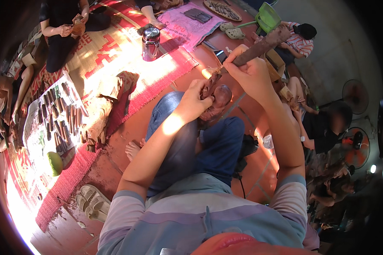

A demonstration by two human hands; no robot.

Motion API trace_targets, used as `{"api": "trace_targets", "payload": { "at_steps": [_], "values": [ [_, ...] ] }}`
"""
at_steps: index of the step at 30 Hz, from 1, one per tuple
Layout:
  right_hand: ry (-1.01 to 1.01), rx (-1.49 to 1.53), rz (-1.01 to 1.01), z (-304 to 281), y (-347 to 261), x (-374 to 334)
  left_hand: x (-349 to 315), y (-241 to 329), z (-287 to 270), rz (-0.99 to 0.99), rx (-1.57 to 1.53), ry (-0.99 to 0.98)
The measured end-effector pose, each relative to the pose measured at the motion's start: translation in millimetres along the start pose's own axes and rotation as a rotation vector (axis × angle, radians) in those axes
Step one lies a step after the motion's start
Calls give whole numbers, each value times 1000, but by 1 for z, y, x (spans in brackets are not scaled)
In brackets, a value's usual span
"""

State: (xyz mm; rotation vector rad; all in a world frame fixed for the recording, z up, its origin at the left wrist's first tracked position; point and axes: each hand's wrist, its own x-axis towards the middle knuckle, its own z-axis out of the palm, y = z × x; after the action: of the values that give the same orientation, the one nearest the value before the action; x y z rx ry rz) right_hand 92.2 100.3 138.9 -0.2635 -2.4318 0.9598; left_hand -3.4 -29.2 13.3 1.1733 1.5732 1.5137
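Note:
Low in front of me, my left hand [191,103] is closed around a dark reddish-brown carved figure [221,97] with rounded parts, resting above my bent knees. My right hand [250,71] grips a long, rough brown bar-like tool [263,46], which slants up to the right. Its narrow lower end points at the top of the carving, by my left fingers; whether it touches cannot be made out. The fingers of my left hand hide part of the figure.
Many wooden-handled carving tools [64,114] lie on a sheet at left, near a pale wood piece [98,114]. A metal flask [151,44] stands on the patterned mat [110,42]. Other people sit around; sandals [92,202] lie lower left. A fan [355,146] is at right.

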Motion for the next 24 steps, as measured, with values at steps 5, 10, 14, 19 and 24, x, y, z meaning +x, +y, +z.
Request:
{"api": "trace_targets", "payload": {
  "at_steps": [5,10,14,19,24],
  "values": [
    [-131,6,-101,8,11,-22,-10,-22,13,196,-71,109],
    [-148,-228,-291,17,16,-24,-12,-24,27,137,-214,135],
    [-157,-74,-105,13,13,-9,-12,-20,26,130,-213,139],
    [-211,-173,-336,16,14,-13,-13,-20,24,98,-165,115],
    [-154,-42,-170,18,17,-9,-7,-36,28,96,-283,89]
  ]
}}
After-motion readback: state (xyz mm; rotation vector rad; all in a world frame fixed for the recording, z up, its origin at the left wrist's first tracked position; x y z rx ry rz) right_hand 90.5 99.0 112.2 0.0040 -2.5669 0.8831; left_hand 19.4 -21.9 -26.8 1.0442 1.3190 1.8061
